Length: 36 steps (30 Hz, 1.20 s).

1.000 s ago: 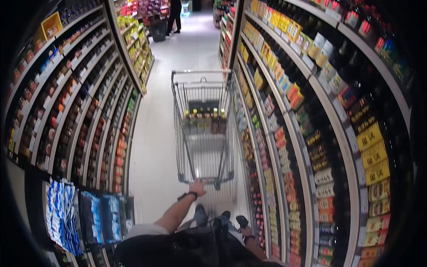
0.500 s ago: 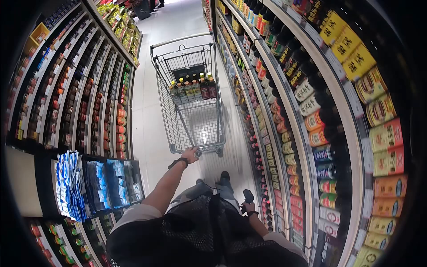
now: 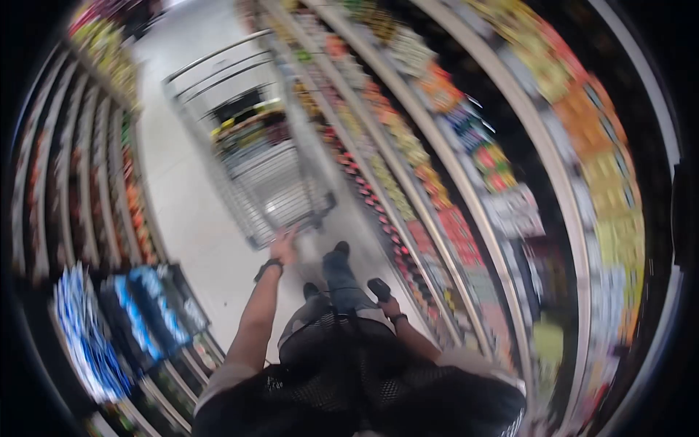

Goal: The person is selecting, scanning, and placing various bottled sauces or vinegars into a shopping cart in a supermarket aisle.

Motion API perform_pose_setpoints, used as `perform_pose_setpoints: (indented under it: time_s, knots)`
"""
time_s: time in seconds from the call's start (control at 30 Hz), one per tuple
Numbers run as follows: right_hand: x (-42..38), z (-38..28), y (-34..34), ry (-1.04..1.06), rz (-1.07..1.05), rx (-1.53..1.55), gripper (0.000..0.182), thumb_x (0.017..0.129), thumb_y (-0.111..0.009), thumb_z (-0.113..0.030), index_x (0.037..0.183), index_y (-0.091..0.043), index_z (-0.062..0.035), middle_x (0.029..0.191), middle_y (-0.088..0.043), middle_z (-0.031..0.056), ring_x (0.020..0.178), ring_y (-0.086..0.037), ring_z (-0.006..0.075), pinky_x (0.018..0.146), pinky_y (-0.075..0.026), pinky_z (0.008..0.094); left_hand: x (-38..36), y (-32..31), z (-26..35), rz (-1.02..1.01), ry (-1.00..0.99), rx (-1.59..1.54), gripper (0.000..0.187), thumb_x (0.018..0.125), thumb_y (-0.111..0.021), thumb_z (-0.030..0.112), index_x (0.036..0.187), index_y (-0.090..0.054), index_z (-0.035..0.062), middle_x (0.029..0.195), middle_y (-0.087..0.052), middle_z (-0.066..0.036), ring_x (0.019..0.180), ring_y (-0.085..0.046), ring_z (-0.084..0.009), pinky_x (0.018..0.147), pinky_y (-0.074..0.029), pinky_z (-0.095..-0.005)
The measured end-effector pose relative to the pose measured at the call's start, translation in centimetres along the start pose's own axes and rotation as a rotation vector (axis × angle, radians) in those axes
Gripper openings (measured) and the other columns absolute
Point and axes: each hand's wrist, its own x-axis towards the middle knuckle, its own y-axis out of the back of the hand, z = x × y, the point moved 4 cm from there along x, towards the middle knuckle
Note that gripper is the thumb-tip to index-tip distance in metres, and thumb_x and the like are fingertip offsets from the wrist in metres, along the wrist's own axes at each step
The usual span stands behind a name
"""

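My left hand (image 3: pixel 285 247) reaches forward with its fingers spread at the near end of a metal shopping cart (image 3: pixel 284 178); the fingertips overlap the cart's low edge in this view. In the cart, a row of bottles (image 3: pixel 251 132), some with yellow caps, stands toward the far end, smeared by motion. Low on my right side, my right hand (image 3: pixel 391 307) is closed around a black handheld device with a rounded head (image 3: pixel 378 289). Its exact kind does not show.
Tall shelves (image 3: pixel 466 171) packed with bottles and packets line the right side closely. On the left are more shelves of jars (image 3: pixel 80 167) and hanging blue-and-white packets (image 3: pixel 87 328). Pale floor (image 3: pixel 171 160) runs between them, and yellow packs (image 3: pixel 109 54) stand farther off.
The view has swung right, so the cart now appears farther left and tilted. My left hand's fingers have spread at the cart's near end. My right hand still holds the black device.
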Motion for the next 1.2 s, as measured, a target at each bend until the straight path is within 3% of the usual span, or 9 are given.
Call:
perform_pose_setpoints:
  time_s: [0.07, 0.23, 0.53, 0.63, 0.73, 0.9, 1.0, 1.07, 1.2]
  knots:
    - [-1.7, 1.2, 1.8, 0.020, 0.109, -0.040, 0.046, 0.068, -0.074, -0.025, 0.110, -0.067, -0.0059, 0.099, -0.071, 0.0167, 0.094, -0.068, 0.0297, 0.084, -0.053, 0.0404, -1.7, 0.0, 2.6, -0.092, 0.055, 0.087, 0.091, 0.079, -0.071, 0.036, 0.153, -0.019, 0.0343, 0.156, -0.027, -0.017, 0.144, -0.024, -0.0364, 0.109, -0.018, -0.0680]
    - [-4.8, 7.3, 3.0, 0.013, 0.078, -0.071, 0.049, 0.068, -0.072, -0.031, 0.113, -0.067, -0.0107, 0.107, -0.069, 0.0189, 0.101, -0.065, 0.0358, 0.090, -0.053, 0.0423, -6.0, -4.3, 5.4, -0.105, 0.048, 0.158, 0.111, 0.069, -0.079, 0.029, 0.155, -0.008, 0.0342, 0.158, -0.020, -0.014, 0.146, -0.017, -0.0354, 0.111, -0.012, -0.0684]
    - [-9.0, 24.0, 4.8, -0.086, -0.001, 0.020, 0.058, 0.065, -0.076, -0.024, 0.119, -0.064, -0.0052, 0.104, -0.070, 0.0167, 0.094, -0.069, 0.0285, 0.083, -0.055, 0.0392, -13.4, -10.1, 12.1, -0.178, 0.096, 0.217, 0.110, 0.074, -0.077, 0.024, 0.155, -0.003, 0.0315, 0.156, -0.020, -0.022, 0.143, -0.021, -0.0436, 0.112, -0.020, -0.0620]
    - [-10.2, 27.1, 8.6, -0.190, 0.100, 0.361, 0.050, 0.069, -0.075, -0.014, 0.115, -0.064, -0.0007, 0.095, -0.072, 0.0144, 0.079, -0.072, 0.0228, 0.072, -0.058, 0.0350, -13.9, -13.0, 11.8, -0.219, 0.014, 0.197, 0.109, 0.072, -0.076, 0.026, 0.155, -0.006, 0.0258, 0.154, -0.024, -0.023, 0.139, -0.027, -0.0449, 0.110, -0.025, -0.0614]
    - [-14.0, 29.9, 9.4, -0.325, 0.203, 0.635, 0.046, 0.070, -0.072, -0.011, 0.114, -0.063, -0.0008, 0.089, -0.072, 0.0125, 0.071, -0.072, 0.0210, 0.067, -0.059, 0.0354, -16.6, -14.4, 13.9, -0.280, -0.102, 0.105, 0.105, 0.072, -0.076, 0.020, 0.154, -0.011, 0.0121, 0.151, -0.028, -0.027, 0.138, -0.028, -0.0459, 0.114, -0.028, -0.0461]
    - [-18.0, 35.2, 6.1, -0.394, 0.266, 0.695, 0.049, 0.068, -0.072, -0.009, 0.117, -0.064, -0.0042, 0.090, -0.072, 0.0141, 0.071, -0.072, 0.0220, 0.066, -0.059, 0.0370, -20.1, -16.8, 14.2, -0.361, -0.336, -0.250, 0.095, 0.074, -0.073, 0.012, 0.152, -0.020, 0.0084, 0.151, -0.030, -0.028, 0.140, -0.029, -0.0423, 0.117, -0.024, -0.0433]
    - [-21.0, 36.9, 3.2, -0.403, 0.286, 0.646, 0.049, 0.069, -0.073, -0.010, 0.117, -0.065, -0.0054, 0.090, -0.072, 0.0133, 0.069, -0.072, 0.0209, 0.065, -0.059, 0.0355, -23.5, -16.6, 13.4, -0.172, -0.315, 0.046, 0.085, 0.075, -0.072, 0.012, 0.148, -0.030, 0.0080, 0.148, -0.035, -0.026, 0.138, -0.032, -0.0412, 0.116, -0.024, -0.0450]
    - [-23.1, 37.0, 1.4, -0.228, 0.327, 0.249, 0.049, 0.074, -0.073, -0.024, 0.118, -0.064, -0.0063, 0.101, -0.071, 0.0193, 0.096, -0.069, 0.0323, 0.087, -0.055, 0.0424, -27.3, -16.0, 14.5, -0.075, -0.224, 0.153, 0.066, 0.078, -0.070, 0.018, 0.137, -0.044, 0.0063, 0.136, -0.049, -0.022, 0.128, -0.043, -0.0382, 0.112, -0.025, -0.0541]
    - [-26.2, 40.0, 1.1, -0.184, 0.251, 0.243, 0.049, 0.073, -0.073, -0.030, 0.118, -0.066, -0.0116, 0.109, -0.068, 0.0219, 0.106, -0.063, 0.0377, 0.093, -0.051, 0.0458, -30.8, -20.3, 13.7, -0.161, -0.363, 0.261, 0.050, 0.083, -0.066, 0.017, 0.130, -0.053, 0.0062, 0.118, -0.061, -0.019, 0.121, -0.050, -0.0374, 0.111, -0.026, -0.0540]
